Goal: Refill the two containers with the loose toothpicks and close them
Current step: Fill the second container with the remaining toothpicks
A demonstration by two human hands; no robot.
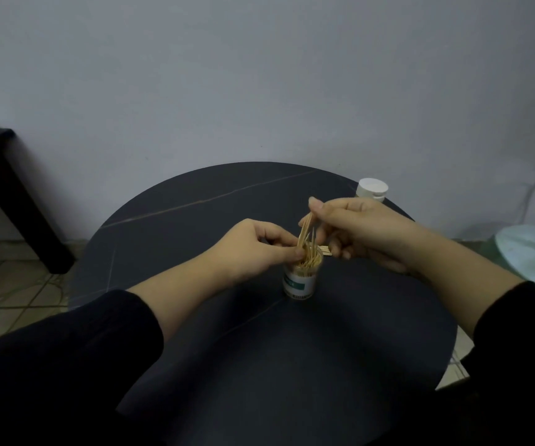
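Mid-frame, the right hand (356, 233) pinches toothpicks (305, 230) over the open container (300, 283); the left hand (253, 249) grips its rim. A capped container (372, 189) stands upper right.

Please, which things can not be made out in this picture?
Head view:
1. White-lidded container: body hidden behind the right hand.
2. Open container label: too small and dim to read.
3. Left hand: whether it grips toothpicks or the rim is unclear; its fingertips merge with them.

Dark round table (195, 220) carries open container (300, 284), capped container (372, 189).
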